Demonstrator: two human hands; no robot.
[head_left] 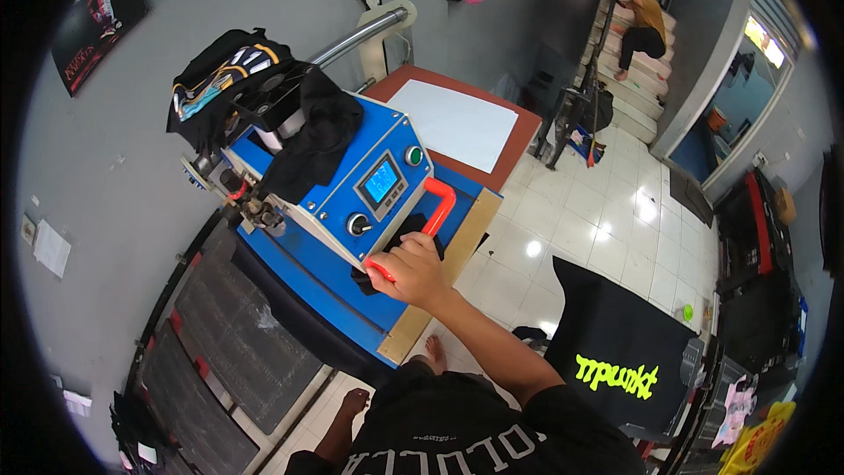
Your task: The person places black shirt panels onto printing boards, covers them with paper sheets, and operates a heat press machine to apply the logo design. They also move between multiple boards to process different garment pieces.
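- So the main thing here is a blue heat press (338,202), left of centre in the view, close to the grey wall, with its control panel angled toward the wearer.
- Right hand (411,266) is on the lower end of its red handle (442,208), fingers wrapped around the bar in a proper fist grip.
- Left hand (354,400) hangs low by the wearer's side, well apart from the machine. It's small and dark, so I can't tell if those fingers are spread or pressed together.
- Panel has a lit blue display (382,180), a green button (414,156) and a black rotary knob (359,224).
- Black cloth (312,145) is draped over the top of the press.
- Behind it there's a white sheet (453,123) lying on a reddish-brown board (520,136).
- A wooden strip (409,332) runs along the near edge of the blue table (325,273).
- Over to the right, black fabric (607,308) with neon yellow lettering is laid out.
- Someone in a mustard top (651,16) is on the stairs (633,105) at the back.
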